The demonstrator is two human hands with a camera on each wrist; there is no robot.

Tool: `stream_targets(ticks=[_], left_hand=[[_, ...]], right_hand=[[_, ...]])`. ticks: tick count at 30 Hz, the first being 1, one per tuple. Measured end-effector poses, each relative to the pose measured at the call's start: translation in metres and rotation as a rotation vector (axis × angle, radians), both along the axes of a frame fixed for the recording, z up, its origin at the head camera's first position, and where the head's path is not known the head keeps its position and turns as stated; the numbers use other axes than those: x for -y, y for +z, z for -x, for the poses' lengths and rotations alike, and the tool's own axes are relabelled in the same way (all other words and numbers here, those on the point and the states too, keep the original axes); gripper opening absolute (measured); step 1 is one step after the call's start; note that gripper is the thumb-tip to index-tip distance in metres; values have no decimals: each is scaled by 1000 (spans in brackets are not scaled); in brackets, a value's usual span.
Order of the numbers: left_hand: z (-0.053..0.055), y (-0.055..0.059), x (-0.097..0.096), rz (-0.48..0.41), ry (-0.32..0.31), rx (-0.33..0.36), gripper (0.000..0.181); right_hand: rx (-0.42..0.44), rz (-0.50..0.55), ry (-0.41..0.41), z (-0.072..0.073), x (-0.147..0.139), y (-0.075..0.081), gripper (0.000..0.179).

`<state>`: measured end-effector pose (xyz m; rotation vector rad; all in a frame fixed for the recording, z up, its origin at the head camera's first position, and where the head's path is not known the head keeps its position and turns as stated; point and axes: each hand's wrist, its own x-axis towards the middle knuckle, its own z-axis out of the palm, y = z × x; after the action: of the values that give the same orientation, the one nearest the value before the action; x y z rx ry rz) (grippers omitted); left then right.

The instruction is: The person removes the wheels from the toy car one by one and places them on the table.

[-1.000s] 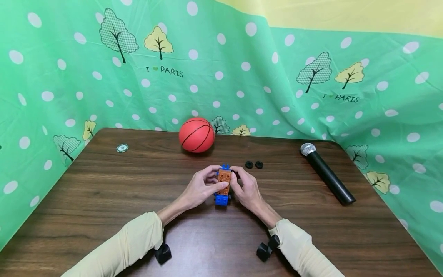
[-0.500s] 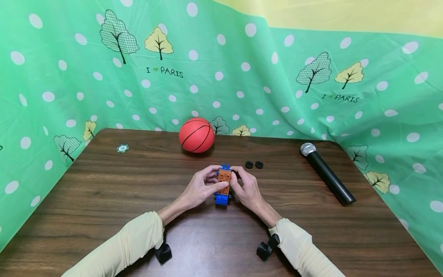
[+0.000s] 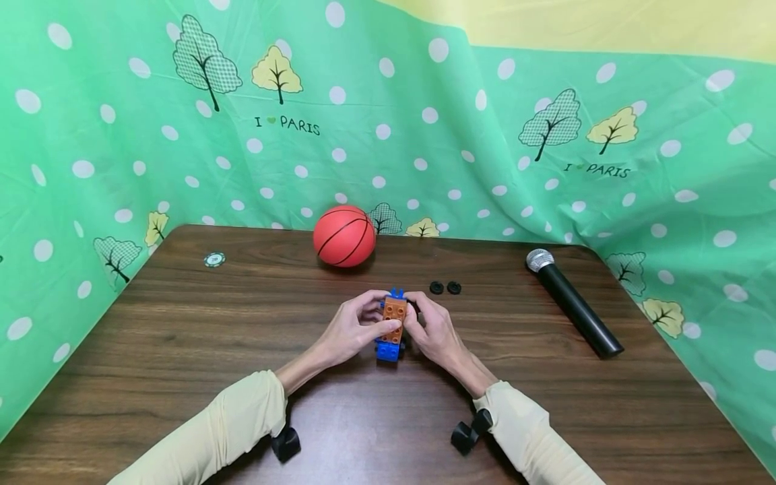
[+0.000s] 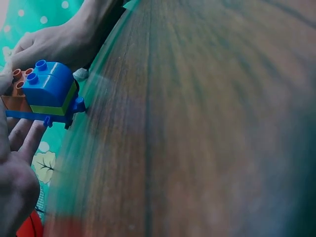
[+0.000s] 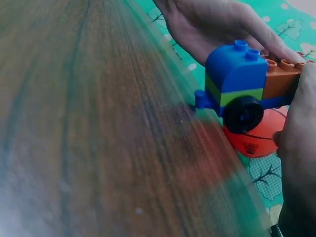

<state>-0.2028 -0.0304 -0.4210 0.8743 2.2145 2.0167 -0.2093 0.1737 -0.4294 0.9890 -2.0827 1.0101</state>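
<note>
A toy car built from bricks (image 3: 395,311) is held between both hands, at the middle of the table in the head view. My left hand (image 3: 350,331) grips its left side, thumb lying across the orange bricks. From the right, my right hand (image 3: 433,331) pinches the far end, where something dark shows behind the fingers. A rounded blue brick (image 4: 49,84) sits over a green layer and a blue base. One black wheel (image 5: 243,114) is on the right side, in the right wrist view. A bare blue peg (image 4: 48,121) shows on the left side.
Two black wheels (image 3: 445,288) lie just beyond the right hand. A red ball (image 3: 344,236) with black lines stands at the back. To the right lies a microphone (image 3: 572,303), and a poker chip (image 3: 215,259) is at the far left. A green curtain (image 3: 388,135) hangs behind the table.
The toy car has shifted very slightly to the right at its far end. Both hands keep their grip and nearly the same place.
</note>
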Motion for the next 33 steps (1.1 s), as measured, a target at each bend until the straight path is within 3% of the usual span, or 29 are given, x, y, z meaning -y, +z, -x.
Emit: stream_targets(ticks=[6,11,23,27,30,33], left_hand=[[0,-2,-1,-15,14,-24,38],[0,0,-1,-13,-7,-23,38],[1,1,2,20,-7,-18,42],[4,2,9,-1,3,19,42],[6,5,12,-31,0,44,42],[6,7,10,-52,-13,65,42]], right_hand=[[45,19,25,0,1,-1,23],[25,23,12,0,1,1,19],[29,-102,27,1,-4,6,21],[-3,-106,39,2,-6,5,20],[37,-76,34,1,-5,3,20],[149,-15,12,0,-4,2,22]])
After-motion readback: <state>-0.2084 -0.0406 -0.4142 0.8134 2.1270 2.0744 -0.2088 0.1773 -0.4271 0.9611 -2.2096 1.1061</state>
